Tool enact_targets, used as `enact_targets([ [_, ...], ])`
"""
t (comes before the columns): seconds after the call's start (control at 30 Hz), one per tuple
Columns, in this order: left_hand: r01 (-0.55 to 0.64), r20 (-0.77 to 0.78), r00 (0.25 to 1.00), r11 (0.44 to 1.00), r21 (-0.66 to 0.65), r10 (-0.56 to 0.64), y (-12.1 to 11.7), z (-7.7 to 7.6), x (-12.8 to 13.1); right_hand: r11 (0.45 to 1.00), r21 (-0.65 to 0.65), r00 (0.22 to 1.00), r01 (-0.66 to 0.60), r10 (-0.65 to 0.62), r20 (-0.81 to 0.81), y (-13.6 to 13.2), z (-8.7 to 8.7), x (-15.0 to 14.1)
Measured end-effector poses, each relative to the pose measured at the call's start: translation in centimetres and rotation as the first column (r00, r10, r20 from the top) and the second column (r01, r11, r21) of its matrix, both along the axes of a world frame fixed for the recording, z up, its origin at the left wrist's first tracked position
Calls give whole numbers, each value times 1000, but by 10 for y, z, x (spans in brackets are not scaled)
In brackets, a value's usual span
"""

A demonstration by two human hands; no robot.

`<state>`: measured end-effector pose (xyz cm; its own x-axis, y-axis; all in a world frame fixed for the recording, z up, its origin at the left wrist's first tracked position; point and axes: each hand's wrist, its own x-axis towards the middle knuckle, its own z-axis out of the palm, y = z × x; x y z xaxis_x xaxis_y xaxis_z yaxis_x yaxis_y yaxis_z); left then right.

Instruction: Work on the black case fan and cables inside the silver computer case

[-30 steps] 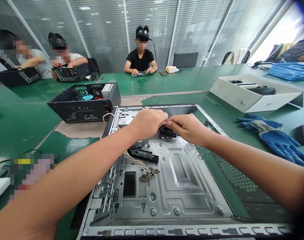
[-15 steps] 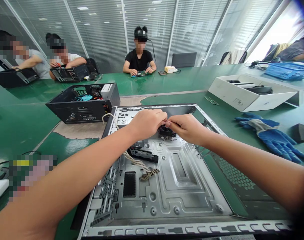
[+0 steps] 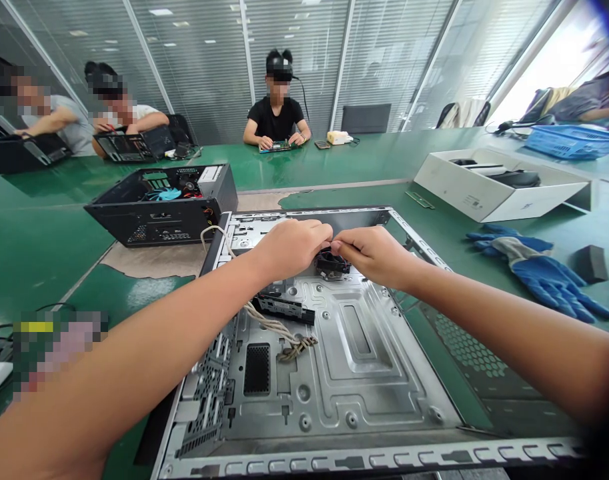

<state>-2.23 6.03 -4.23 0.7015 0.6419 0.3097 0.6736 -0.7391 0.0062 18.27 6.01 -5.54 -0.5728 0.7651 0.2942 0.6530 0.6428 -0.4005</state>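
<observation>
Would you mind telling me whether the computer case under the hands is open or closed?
Open. The computer case lies flat with no side panel, its bare metal tray and a cable bundle exposed.

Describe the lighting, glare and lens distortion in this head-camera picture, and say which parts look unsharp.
Head view: bright daylight blows out the window at upper right; soft glare lies on the green table; wide-angle bending curves the computer case edges and stretches both forearms; the right corners smear dark; both hands, left hand and right hand, stay sharp.

green table (image 3: 364,163), silver-grey case (image 3: 364,373), blue gloves (image 3: 544,273), white box (image 3: 484,197)
</observation>
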Motion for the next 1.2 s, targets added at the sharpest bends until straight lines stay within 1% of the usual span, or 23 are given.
enact_targets([
  [0.1, 5, 17, 1000, 1000, -4, -5, -2, 1, 1, 1000, -16, 1000, 8, -8, 2, 0, 0, 0],
  [0.37, -32, 11, 999, 997, 73, 32, -1, 0, 3, 1000, -14, 1000, 7, -7, 2, 0, 1, 0],
  [0.53, -35, 42, 999, 997, 64, 32, 1, -2, 2, 1000, -7, 1000, 18, -19, -23, -1, 1, 0],
  [0.73, -43, 0, 999, 998, 44, 43, -1, 0, 2, 1000, -2, 1000, 16, -16, -21, 0, 1, 1],
  [0.87, -13, 19, 1000, 1000, 6, 13, -3, 2, 1, 1000, -6, 1000, 14, -14, -25, -1, 2, 1],
  [0.97, 3, 30, 1000, 1000, 8, -4, -3, 2, 0, 1000, -9, 1000, 9, -9, -25, -1, 3, 0],
  [1.2, -32, -16, 999, 1000, 0, 32, -3, 4, 2, 1000, -17, 1000, 18, -18, -19, -2, 4, 0],
])
